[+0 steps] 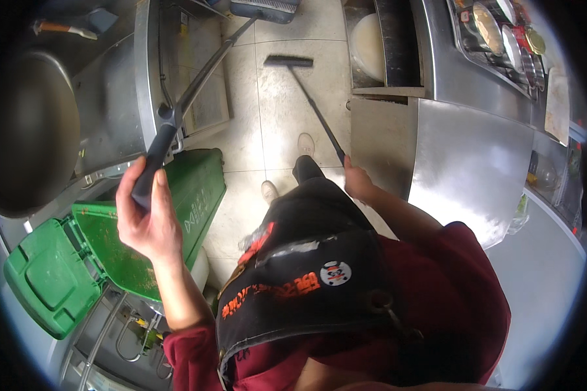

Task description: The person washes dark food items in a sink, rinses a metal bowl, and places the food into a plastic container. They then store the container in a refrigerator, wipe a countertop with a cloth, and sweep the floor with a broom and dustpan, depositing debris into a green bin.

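Observation:
At the left, my left hand (149, 215) grips the black handle of a long-handled dustpan (264, 10), whose grey pan is at the top of the view. The shaft slants up and to the right from the hand. On the right, my right hand (359, 182) is closed around the dark stick of a broom (289, 61). The broom's black head lies on the pale tiled floor, below and right of the dustpan. My two shoes show between the two tools.
A green wheeled bin (195, 195) with its lid (54, 278) swung back stands at the left, under my left arm. Above it are a steel counter and a large wok (32, 134). At the right, a steel counter (474, 73) holds metal containers (486, 29), with an open cabinet beside it.

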`<action>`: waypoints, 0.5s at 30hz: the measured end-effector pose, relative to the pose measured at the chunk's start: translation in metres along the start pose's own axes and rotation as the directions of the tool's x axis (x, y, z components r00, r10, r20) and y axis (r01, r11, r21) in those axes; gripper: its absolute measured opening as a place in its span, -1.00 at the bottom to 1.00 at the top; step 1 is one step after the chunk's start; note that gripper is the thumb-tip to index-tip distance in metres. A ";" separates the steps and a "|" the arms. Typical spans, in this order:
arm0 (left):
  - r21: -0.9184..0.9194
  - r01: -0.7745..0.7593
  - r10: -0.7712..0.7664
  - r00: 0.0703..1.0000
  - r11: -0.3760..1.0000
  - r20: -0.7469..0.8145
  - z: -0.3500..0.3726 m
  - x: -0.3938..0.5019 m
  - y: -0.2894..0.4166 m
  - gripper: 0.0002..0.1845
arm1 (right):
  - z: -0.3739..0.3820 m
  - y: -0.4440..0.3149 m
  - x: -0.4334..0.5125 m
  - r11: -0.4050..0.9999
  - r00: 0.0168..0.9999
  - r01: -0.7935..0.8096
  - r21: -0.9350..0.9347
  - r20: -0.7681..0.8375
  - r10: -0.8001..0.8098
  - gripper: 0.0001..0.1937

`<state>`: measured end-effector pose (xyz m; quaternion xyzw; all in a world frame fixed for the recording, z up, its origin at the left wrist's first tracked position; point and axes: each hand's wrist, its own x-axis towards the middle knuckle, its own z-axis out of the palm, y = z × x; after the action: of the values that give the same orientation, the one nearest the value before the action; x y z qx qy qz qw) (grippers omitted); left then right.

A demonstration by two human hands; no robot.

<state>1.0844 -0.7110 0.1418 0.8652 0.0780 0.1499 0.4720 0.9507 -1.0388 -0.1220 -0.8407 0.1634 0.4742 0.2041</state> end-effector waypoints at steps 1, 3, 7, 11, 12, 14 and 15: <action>-0.010 0.004 -0.005 1.000 1.000 -0.010 -0.004 0.000 0.002 -0.68 | -0.006 0.012 -0.022 0.999 0.998 0.029 -0.038 0.065 -0.027 -0.37; 0.001 -0.009 0.009 1.000 1.000 -0.001 -0.012 -0.001 0.004 -0.68 | -0.039 0.034 -0.041 0.986 0.984 0.166 0.027 -0.078 -0.163 -0.31; -0.086 0.058 -0.062 0.997 0.995 -0.038 -0.023 -0.009 0.006 -0.69 | -0.087 0.023 -0.021 0.945 0.933 0.322 -0.052 -0.152 -0.326 -0.32; -0.137 0.097 -0.108 0.991 0.986 -0.076 -0.027 -0.022 0.012 -0.68 | -0.123 -0.075 0.091 0.880 0.867 0.324 -0.348 -0.262 -0.423 -0.52; -0.118 0.087 -0.096 0.993 0.989 -0.075 -0.029 -0.026 0.014 -0.68 | -0.131 -0.104 0.127 0.947 0.910 0.243 -0.208 -0.289 -0.297 -0.64; -0.118 0.084 -0.092 0.993 0.989 -0.071 -0.036 -0.036 0.014 -0.67 | -0.140 -0.136 0.184 0.871 0.847 0.367 -0.326 -0.269 -0.457 -0.69; -0.081 0.059 -0.064 0.996 0.995 -0.060 -0.041 -0.041 0.012 -0.65 | -0.135 -0.137 0.200 0.866 0.854 0.370 -0.337 -0.243 -0.460 -0.71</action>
<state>1.0319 -0.6968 0.1652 0.8379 0.1134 0.1650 0.5078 1.2130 -1.0047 -0.2058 -0.9409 -0.0616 0.2958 0.1534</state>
